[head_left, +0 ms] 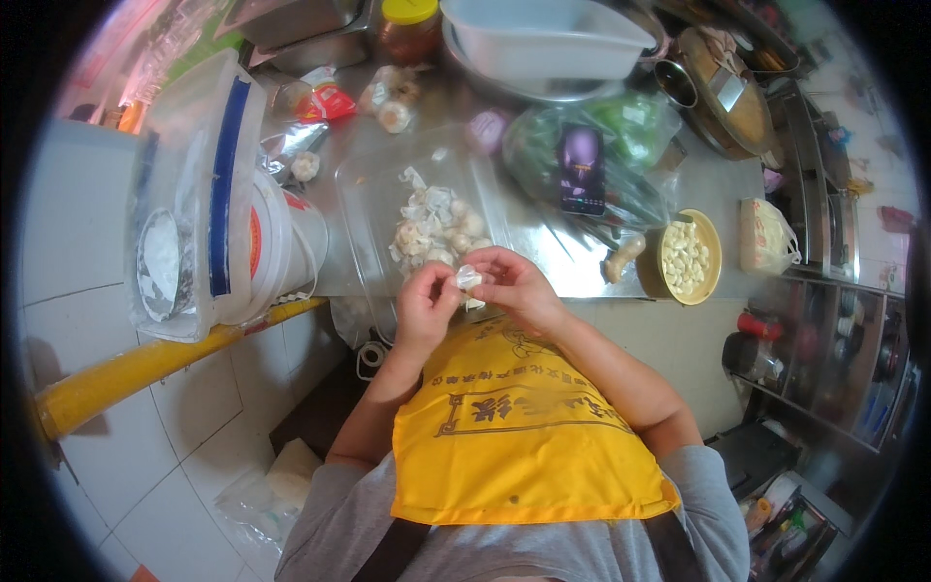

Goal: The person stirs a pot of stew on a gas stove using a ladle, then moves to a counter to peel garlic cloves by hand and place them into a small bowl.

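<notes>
Between my two hands, over the near edge of a clear plastic tray [351,209], is a garlic clove [468,277] with pale papery skin on it. My left hand [427,303] pinches it from the left side. From the right, the fingers of my right hand [519,289] are closed on the same clove. Garlic bulbs and loose skins [427,228] lie in the tray just beyond my hands. To the right, a round yellow bowl [715,254] holds many peeled white cloves [685,257].
A ginger root [626,258] lies beside the bowl. Beyond it, a phone [582,170] rests on bagged green vegetables [635,126]. White tubs [553,39] stand at the back. On the left are a white bucket [291,242] and a large clear container [184,194]. A yellow pipe [145,373] runs below them.
</notes>
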The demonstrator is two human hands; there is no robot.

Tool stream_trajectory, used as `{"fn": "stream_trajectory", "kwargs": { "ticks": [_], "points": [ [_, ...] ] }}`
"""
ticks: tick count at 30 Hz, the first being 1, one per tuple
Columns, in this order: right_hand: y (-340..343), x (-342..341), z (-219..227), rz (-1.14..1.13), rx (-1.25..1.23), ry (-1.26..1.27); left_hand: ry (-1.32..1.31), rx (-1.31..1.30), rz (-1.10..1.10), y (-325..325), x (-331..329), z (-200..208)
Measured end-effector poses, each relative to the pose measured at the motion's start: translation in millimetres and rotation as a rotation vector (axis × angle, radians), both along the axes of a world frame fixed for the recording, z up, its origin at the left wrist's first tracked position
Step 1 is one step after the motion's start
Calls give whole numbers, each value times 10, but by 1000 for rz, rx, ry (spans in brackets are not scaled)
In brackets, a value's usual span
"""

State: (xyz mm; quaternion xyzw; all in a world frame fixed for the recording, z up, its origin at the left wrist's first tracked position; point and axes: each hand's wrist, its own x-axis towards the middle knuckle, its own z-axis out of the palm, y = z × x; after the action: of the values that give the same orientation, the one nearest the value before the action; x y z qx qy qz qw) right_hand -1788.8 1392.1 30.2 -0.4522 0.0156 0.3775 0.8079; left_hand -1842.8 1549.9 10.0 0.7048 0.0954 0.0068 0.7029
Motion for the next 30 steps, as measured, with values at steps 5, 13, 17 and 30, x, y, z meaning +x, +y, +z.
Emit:
{"fn": "stream_trajectory", "kwargs": {
  "ticks": [5, 13, 17, 30],
  "points": [
    [-87, 22, -45, 39, 103, 94, 112, -550, 26, 43, 60, -44],
    [-237, 71, -71, 106, 213, 207, 257, -1268, 134, 28, 209, 27],
    [-569, 130, -102, 70, 314, 249, 247, -1227, 200, 213, 329, 4],
    [-3121, 137, -605, -1017, -587, -73, 24, 601, 319, 725, 263, -1013]
  ]
}}
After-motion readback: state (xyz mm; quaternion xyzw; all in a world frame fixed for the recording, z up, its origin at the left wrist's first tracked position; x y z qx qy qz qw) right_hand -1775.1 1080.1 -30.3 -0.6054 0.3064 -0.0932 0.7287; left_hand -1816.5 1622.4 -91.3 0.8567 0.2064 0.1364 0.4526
